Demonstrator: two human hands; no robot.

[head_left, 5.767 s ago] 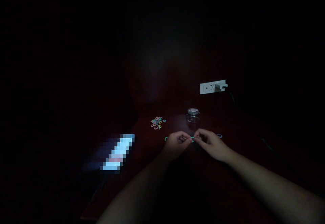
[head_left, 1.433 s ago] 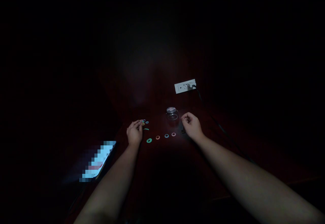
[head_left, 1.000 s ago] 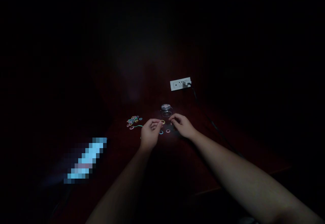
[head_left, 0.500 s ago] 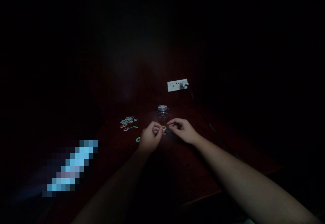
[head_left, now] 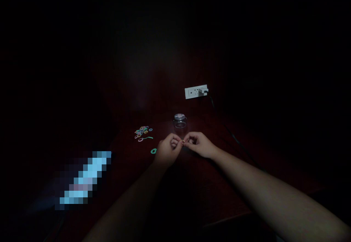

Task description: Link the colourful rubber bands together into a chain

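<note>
A small yellow elastic hair band (head_left: 182, 140) is pinched between my two hands in the middle of the view. My left hand (head_left: 169, 149) closes thumb and forefinger on its left side. From the right, my right hand (head_left: 199, 145) grips the other side with its fingertips. Part of the band is hidden by my fingers. Just behind my hands stands a clear jar (head_left: 180, 124) with a lid on. A green ring-shaped band (head_left: 153, 151) lies beside my left hand.
Several coloured bands (head_left: 142, 131) lie in a loose pile on the dark red table (head_left: 219, 198), left of the jar. A white wall socket (head_left: 195, 92) holds a plug, whose cable (head_left: 236, 139) runs down to the right. A blurred-out bright patch (head_left: 85, 179) is at lower left.
My right hand has come in to the left hand, and its fingertips have closed on the yellow hair band. The view has shifted slightly, moving the scene right.
</note>
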